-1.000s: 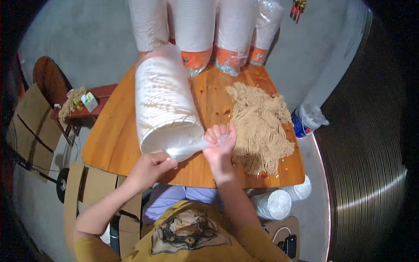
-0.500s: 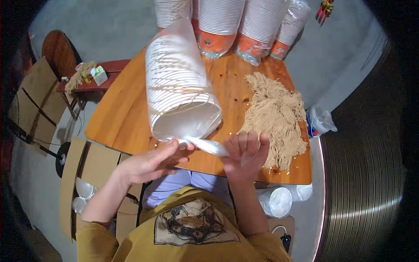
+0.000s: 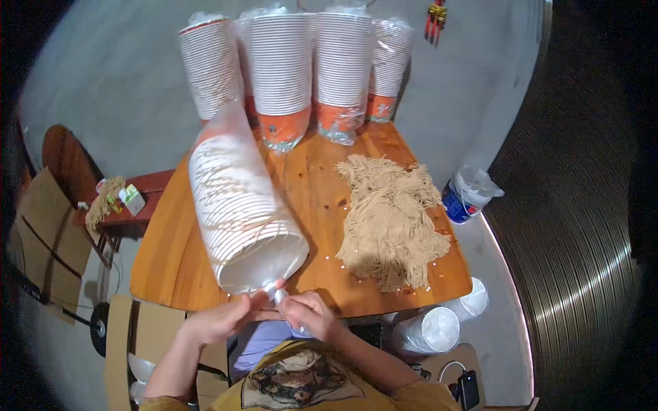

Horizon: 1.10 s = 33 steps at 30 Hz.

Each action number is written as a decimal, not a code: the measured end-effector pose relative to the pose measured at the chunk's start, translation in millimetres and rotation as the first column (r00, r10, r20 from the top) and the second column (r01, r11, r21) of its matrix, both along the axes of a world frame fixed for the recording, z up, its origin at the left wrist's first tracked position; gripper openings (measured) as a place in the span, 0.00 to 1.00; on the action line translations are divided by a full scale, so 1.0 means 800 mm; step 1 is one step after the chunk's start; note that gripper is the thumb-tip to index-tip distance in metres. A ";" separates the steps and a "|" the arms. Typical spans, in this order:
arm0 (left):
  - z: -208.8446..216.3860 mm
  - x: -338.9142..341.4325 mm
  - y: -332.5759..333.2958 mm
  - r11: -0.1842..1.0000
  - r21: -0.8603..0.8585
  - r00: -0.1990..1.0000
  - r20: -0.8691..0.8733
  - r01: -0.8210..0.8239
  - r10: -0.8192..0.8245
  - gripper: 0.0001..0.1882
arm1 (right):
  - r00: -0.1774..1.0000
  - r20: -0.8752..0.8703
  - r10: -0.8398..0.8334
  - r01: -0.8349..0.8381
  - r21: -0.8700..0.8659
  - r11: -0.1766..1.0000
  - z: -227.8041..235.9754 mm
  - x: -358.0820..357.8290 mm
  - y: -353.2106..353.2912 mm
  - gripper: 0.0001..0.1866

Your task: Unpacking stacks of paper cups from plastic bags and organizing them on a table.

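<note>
A long stack of white paper cups or tubs in a clear plastic bag lies on the wooden table, its open rim facing me. Thin tan strands run across the bag. At its near end the plastic is gathered into a twisted neck. My left hand pinches this neck close to the rim, thumb and fingertips together. Closed round the twisted plastic just beside it is my right hand, and a bit of plastic shows below its fingers. To the right lies a loose pile of tan yarn strands.
Several bagged stacks of white and orange tubs stand along the table's far edge. Right of the table are a blue bucket and bagged white tubs lower down. A red bench and cardboard are at left.
My right hand, open and raised at the twisted plastic before, has come down and left and closed on it. My left fingers have closed near the neck. The view has shifted.
</note>
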State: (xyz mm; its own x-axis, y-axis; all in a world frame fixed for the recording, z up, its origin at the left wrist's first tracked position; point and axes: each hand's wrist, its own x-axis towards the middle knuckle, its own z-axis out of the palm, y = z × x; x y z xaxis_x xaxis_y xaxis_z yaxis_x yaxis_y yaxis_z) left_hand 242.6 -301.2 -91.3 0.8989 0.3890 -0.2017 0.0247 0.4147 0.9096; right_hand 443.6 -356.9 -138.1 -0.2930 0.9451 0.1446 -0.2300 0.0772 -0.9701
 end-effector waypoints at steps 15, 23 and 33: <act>-0.001 0.092 -0.062 0.824 -0.451 0.866 0.189 -0.343 0.464 0.43 | 0.785 0.549 -0.288 -0.015 0.480 0.877 0.030 0.070 -0.018 0.08; -0.055 0.075 -0.047 0.801 -0.423 0.765 0.307 -0.423 0.566 0.43 | 0.875 0.478 -0.079 0.122 -0.059 0.991 0.011 0.112 -0.006 0.10; -0.095 0.055 -0.019 0.850 -0.404 0.769 0.403 -0.338 0.497 0.43 | 0.220 0.528 -0.820 0.184 0.803 0.567 -0.002 -0.004 0.012 0.05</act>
